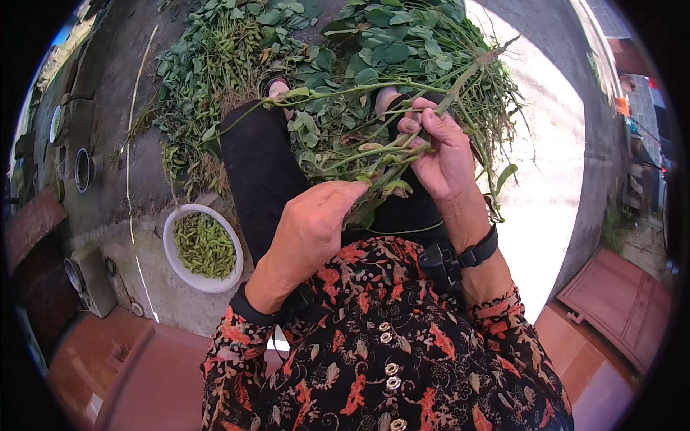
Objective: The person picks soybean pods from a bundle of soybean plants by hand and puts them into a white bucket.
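Note:
Held over my lap is an uprooted soybean plant (455, 89), its root end pointing up to the right. My right hand (444, 151) grips its stems with the fingers closed around them. Close by on the left, my left hand (318, 215) has its thumb and fingertips together at a pod low on the plant; the back of the hand hides whether it pinches the pod. A few pods (398, 188) and leaves still hang from the stems. Down to my left, a white basin (168, 229) holds a pile of picked green pods (205, 245).
Heaps of soybean plants (399, 48) lie in front of my feet, and more with pods and roots (232, 59) spread to the left. A round container (83, 169) and a concrete block (92, 280) stand farther left. A reddish metal door (614, 307) is at right.

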A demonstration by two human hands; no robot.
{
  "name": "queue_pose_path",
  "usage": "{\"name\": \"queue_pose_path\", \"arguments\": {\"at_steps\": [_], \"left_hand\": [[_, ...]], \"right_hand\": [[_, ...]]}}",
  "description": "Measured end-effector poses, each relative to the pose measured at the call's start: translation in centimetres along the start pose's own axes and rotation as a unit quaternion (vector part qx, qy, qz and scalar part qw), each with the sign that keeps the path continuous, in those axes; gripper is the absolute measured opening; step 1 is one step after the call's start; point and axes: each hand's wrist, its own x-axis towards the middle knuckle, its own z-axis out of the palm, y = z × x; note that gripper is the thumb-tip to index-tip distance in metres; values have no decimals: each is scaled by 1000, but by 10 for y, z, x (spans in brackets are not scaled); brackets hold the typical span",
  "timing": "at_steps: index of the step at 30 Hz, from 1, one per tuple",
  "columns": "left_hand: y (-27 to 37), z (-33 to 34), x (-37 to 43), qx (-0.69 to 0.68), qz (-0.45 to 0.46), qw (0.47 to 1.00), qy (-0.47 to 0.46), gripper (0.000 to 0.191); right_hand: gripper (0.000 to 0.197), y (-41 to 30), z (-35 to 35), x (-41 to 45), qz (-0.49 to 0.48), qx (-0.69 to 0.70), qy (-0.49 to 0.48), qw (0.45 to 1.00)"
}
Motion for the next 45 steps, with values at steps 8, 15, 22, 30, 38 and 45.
{"name": "queue_pose_path", "arguments": {"at_steps": [8, 15, 22, 30, 38, 45], "left_hand": [[-9, 13, 16, 159, -51, 976, -138, 25], [-17, 4, 10, 58, -88, 992, -63, 11], [-11, 5, 11, -27, -101, 993, -49, 11], [-13, 4, 9, 68, -4, 997, -39, 14], [-2, -26, -19, 165, -33, 985, -30, 9], [10, -14, 7, -309, -271, 912, 14, 11]], "right_hand": [[15, 0, 4, -10, -3, -15, -5, 1000], [14, 1, -1, -7, 4, 11, -1, 1000], [15, 3, 0, -5, 8, 13, 8, 1000], [16, 11, 4, -5, 2, -35, 39, 999], [15, -48, -42, 18, -164, -21, 192, 967], [11, -11, 3, 21, -201, -115, 190, 954]]}}
